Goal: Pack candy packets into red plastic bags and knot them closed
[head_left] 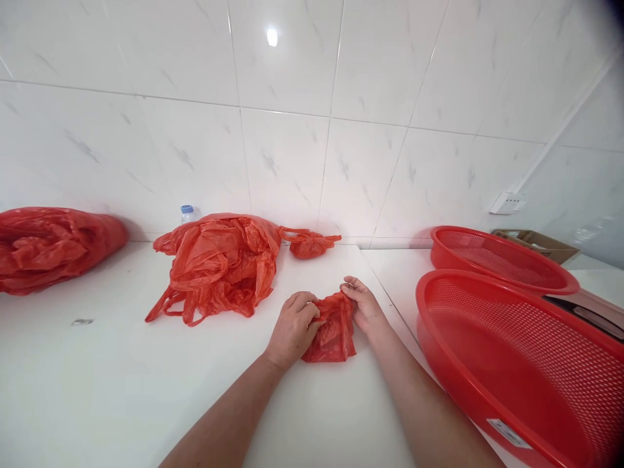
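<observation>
Between my hands is a small red plastic bag [331, 338], its lower edge hanging toward me just over the white table. My left hand [295, 328] is closed on the bag's upper left part, fingers curled into the plastic. At the upper right corner, my right hand [361, 304] pinches the bag between thumb and finger, the other fingers loosely bent. Behind my left hand lies a heap of crumpled red plastic bags [224, 260] with loose handles. A small knotted red bag [312, 246] sits beside the heap, near the wall.
A large red plastic bundle [58, 247] lies at the far left. A bottle with a blue cap [187, 213] stands behind the heap. Two red mesh baskets [497, 338] fill the right side, with a cardboard box [560, 250] behind them. A wall socket [507, 203] is above.
</observation>
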Demonstrator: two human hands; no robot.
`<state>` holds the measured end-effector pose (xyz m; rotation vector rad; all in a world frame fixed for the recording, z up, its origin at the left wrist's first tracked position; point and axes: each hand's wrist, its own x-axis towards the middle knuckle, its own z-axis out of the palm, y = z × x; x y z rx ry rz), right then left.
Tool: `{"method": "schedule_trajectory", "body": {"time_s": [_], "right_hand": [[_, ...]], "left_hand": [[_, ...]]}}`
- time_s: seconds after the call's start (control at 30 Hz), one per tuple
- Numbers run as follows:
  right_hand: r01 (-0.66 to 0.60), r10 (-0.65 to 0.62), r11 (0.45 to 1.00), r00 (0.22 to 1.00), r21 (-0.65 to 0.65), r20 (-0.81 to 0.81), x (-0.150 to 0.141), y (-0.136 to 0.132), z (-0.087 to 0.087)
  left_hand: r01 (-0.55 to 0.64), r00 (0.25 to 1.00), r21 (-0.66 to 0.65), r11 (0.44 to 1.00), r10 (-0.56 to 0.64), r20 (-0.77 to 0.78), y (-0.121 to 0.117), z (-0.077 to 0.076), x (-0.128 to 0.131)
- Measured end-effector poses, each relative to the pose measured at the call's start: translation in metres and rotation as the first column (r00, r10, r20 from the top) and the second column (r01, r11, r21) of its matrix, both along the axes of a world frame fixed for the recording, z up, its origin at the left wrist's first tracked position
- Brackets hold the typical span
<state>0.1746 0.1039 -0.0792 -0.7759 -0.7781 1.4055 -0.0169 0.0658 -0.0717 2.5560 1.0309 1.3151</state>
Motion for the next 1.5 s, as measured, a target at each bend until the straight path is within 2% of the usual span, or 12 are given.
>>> {"method": "schedule_trajectory", "body": {"time_s": [0.2, 0.3, 0.43, 0.57, 0.7, 0.77, 0.87, 1.0, 1.13, 1.27, 1.4, 1.5], "right_hand": [[0.122, -0.128, 0.991, 0.982, 0.049, 0.143, -0.001, 0.0, 0.003], [0.028, -0.038, 0.998, 0.984, 0.058, 0.174, 0.0, -0.006, 0.008], [-0.157, 0.153, 0.986, 0.985, 0.054, 0.075, 0.002, -0.015, 0.014], [-0.158, 0.161, 0.985, 0.986, 0.064, -0.05, 0.005, -0.018, 0.019], [-0.15, 0.153, 0.988, 0.986, 0.044, -0.071, 0.007, -0.016, 0.019], [-0.109, 0.11, 0.994, 0.993, 0.025, -0.047, 0.007, -0.013, 0.015], [0.04, -0.038, 0.999, 0.996, -0.012, 0.077, 0.005, -0.005, 0.007], [0.206, -0.199, 0.979, 0.953, -0.009, 0.227, 0.009, 0.006, -0.005], [0.378, -0.37, 0.924, 0.852, 0.054, 0.37, 0.026, 0.013, -0.011], [0.525, -0.525, 0.832, 0.641, 0.179, 0.56, 0.04, 0.011, -0.012], [0.596, -0.592, 0.759, 0.463, 0.263, 0.659, 0.046, 0.01, -0.012], [0.616, -0.592, 0.739, 0.401, 0.273, 0.699, 0.051, 0.012, -0.014]], "left_hand": [[-0.054, 0.998, 0.08, 0.995, 0.057, -0.031, -0.002, 0.001, 0.002], [-0.158, 0.986, 0.045, 0.986, 0.16, -0.037, -0.002, 0.001, -0.002], [-0.2, 0.98, -0.063, 0.978, 0.2, -0.017, 0.001, -0.001, -0.012], [-0.236, 0.971, -0.139, 0.962, 0.239, 0.001, 0.002, -0.004, -0.014], [-0.268, 0.961, -0.183, 0.946, 0.277, 0.026, 0.003, -0.005, -0.013], [-0.281, 0.956, -0.189, 0.941, 0.292, 0.036, 0.004, -0.004, -0.014], [-0.323, 0.943, -0.195, 0.926, 0.333, 0.017, 0.006, -0.003, -0.015], [-0.388, 0.922, -0.154, 0.909, 0.386, -0.043, 0.008, -0.004, -0.016], [-0.441, 0.897, -0.1, 0.892, 0.442, -0.019, 0.013, -0.007, -0.024], [-0.488, 0.871, -0.146, 0.861, 0.491, -0.021, 0.019, -0.007, -0.035], [-0.515, 0.857, -0.174, 0.839, 0.509, -0.082, 0.017, -0.006, -0.038], [-0.516, 0.857, -0.193, 0.834, 0.503, -0.114, 0.015, -0.005, -0.036]]}}
